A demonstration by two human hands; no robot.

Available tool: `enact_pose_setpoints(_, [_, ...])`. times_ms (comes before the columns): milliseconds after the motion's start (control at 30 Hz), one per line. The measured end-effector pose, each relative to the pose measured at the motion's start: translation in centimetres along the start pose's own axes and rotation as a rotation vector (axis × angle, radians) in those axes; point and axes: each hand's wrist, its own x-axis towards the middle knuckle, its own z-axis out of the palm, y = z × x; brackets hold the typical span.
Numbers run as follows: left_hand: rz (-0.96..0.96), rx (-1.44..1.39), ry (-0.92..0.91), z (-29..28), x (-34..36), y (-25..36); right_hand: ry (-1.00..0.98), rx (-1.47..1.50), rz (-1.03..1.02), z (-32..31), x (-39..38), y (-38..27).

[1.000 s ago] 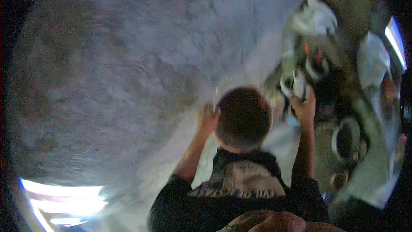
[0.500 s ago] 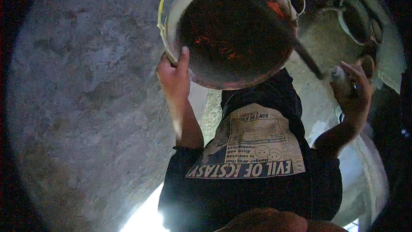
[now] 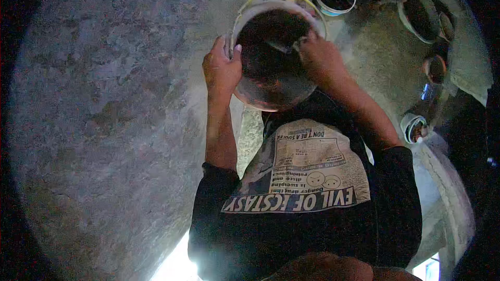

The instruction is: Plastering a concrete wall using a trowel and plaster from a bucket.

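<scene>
L hand [image 3: 221, 71] gripping, R hand [image 3: 317, 56] curled, R forearm [image 3: 359, 100] angled inward

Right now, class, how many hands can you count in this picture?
2: the left hand grips the left rim of the bucket, and the right hand reaches over its right side. Neither is fully hidden, though the right hand's fingertips are unclear.

Showing bold capitals [image 3: 291, 201] upside down at five o'clock, on the pale panel [image 3: 351, 174] of the black shirt [image 3: 312, 237], and carrying smaller lines of print [image 3: 299, 152] towards four o'clock.
</scene>
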Motion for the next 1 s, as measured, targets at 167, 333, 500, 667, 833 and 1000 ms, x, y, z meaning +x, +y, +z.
enact_pose_setpoints(167, [-0.103,-0.054,-0.052,-0.6,-1.2,-1.0,0.006,0.009,-0.181,3.2,-0.6,-4.3])
enact_pose_setpoints(333, [-0.100,-0.126,-0.052,0.4,-2.1,-2.4,-0.029,-0.028,-0.517,3.9,-1.9,-2.9])
enact_pose_setpoints(500, [-0.126,-0.095,-0.209,0.8,-1.4,-4.4,-0.325,-0.047,-0.475,4.4,-0.5,0.3])
enact_pose_setpoints(667, [-0.069,-0.129,-0.262,2.0,-1.2,-5.2,-0.161,0.041,-0.353,3.0,0.2,3.0])
enact_pose_setpoints(833, [-0.025,-0.123,-0.257,2.6,-1.4,-3.6,-0.011,0.116,-0.275,7.0,0.0,2.4])
enact_pose_setpoints(1000, [-0.085,-0.205,-0.343,1.3,-1.4,-3.0,-0.341,0.091,-0.367,4.7,-0.8,-0.5])
